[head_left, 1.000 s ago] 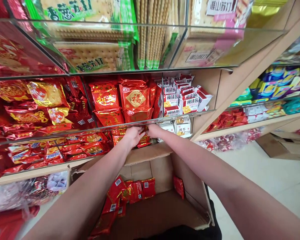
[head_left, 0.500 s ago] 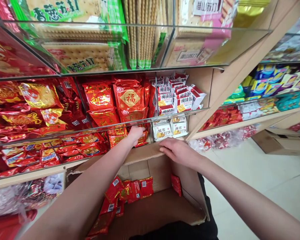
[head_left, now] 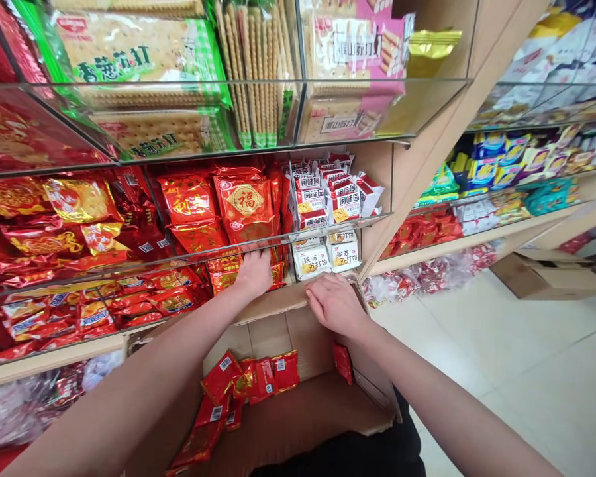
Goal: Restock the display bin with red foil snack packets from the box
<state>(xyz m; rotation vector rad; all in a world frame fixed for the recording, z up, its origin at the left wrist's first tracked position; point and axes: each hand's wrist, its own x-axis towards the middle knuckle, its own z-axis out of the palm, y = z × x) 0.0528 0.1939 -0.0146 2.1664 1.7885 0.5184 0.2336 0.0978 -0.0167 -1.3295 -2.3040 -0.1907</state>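
Note:
My left hand (head_left: pixel 254 273) reaches over the box edge into the bottom shelf compartment, against red snack packets (head_left: pixel 224 273) with gold print. Its fingers look stretched out; the tips are partly hidden among the packets, and I see nothing held. My right hand (head_left: pixel 336 301) is closed over the far right rim of an open cardboard box (head_left: pixel 322 404). Inside the box lie several loose red packets (head_left: pixel 263 377) on the left, and one more red packet (head_left: pixel 342 363) leans at the right wall. White cracker packets (head_left: pixel 312 262) stand just beyond my right hand.
Above, a clear shelf front (head_left: pixel 258 228) runs close over my left hand. Red packets (head_left: pixel 246 199) and white-and-red packets (head_left: pixel 347 199) fill the shelf behind it. Large cracker packs (head_left: pixel 139 59) sit higher up. Another cardboard box (head_left: pixel 551 281) stands on the tiled floor at right.
My left hand has turned, its fingers now pointing further into the compartment. My right hand keeps to the box rim, fingers more curled. The view has shifted slightly. The packets in the box look unchanged.

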